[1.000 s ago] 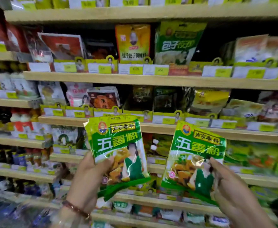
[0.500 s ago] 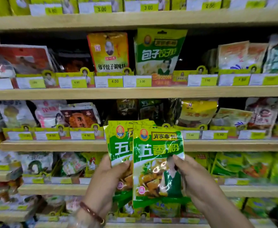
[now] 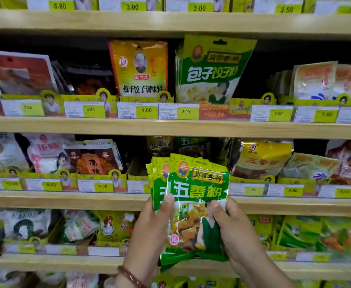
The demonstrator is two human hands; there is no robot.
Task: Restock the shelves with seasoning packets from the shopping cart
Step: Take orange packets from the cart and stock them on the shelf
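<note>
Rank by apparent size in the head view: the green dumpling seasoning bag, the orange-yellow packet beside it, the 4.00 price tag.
1. Green dumpling seasoning bag, largest.
2. Orange-yellow packet, narrower; its lower part is hidden behind the display strip, so this is not fully sure.
3. 4.00 price tag, clearly smallest.

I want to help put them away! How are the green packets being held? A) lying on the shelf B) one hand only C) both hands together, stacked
C: the left hand and right hand both grip the stacked green packets before the shelf.
</note>
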